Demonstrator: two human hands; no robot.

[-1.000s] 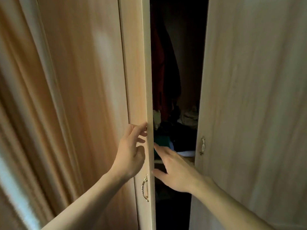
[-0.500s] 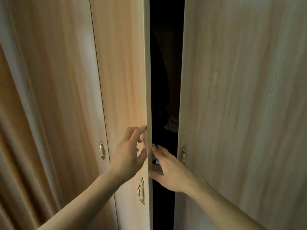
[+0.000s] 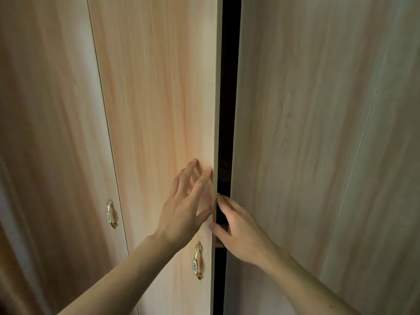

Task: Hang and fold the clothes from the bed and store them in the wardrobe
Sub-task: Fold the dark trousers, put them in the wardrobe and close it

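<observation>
A left hand (image 3: 181,212) is pressing spread fingers flat against a stiff wooden wardrobe door (image 3: 159,110) while a right hand (image 3: 238,233), fingers relaxed, is touching its edge beside the dark gap, likely best pushed there

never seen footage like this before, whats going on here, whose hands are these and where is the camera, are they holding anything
There is no machine here. A person wears one camera on the head, looking forward and down, so both arms come in from the bottom of the picture. They belong to the person.

In front stands a light wooden wardrobe. Its middle door and its right door are nearly shut, with a narrow dark gap between them. What is inside is too dark to tell.

The left hand lies with straight fingers against the middle door near its edge. The right hand sits at the gap, its thumb touching that door's edge. Neither hand holds anything.

Below the left hand is a gold handle; another handle sits on the door further left.
</observation>
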